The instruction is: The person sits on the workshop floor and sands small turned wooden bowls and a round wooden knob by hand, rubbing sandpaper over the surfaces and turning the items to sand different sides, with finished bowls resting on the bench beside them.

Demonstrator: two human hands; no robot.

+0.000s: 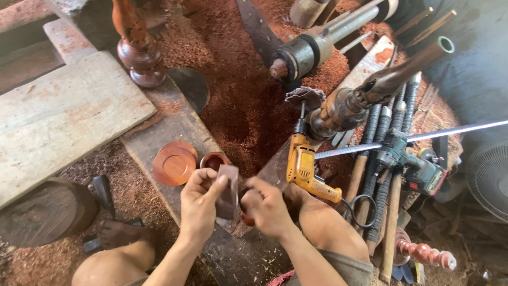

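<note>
1. Red-brown sawdust (238, 106) covers the floor betw. the planks & the tools.
2. Left hand (200, 204): fingers curled shut, pinching a small grey-brown sheet of sandpaper (228, 193), thumb on top edge.
3. Right hand (266, 206): closed in a loose fist around a small reddish wooden piece (246, 218); most of it hidden, shape can't tell. It sits against the sandpaper, betw. both hands, above the dark plank (174, 132).
4. On that plank, just beyond the left hand: a flat round red wooden dish (174, 162) & next to it a small red wooden cup (214, 160), touching or nearly so.
5. Yellow power drill (304, 164) lies just right of the right hand, bit end up w/ a ragged sanding pad (305, 97) on it.
6. Further right: row of long-handled turning tools (389, 159) & a teal cordless drill (418, 169).
7. Top left: dark turned wooden leg (138, 47) stands upright at the plank's far end.
8. Pale wide board (63, 116) left. No labels or signs legible.
</note>
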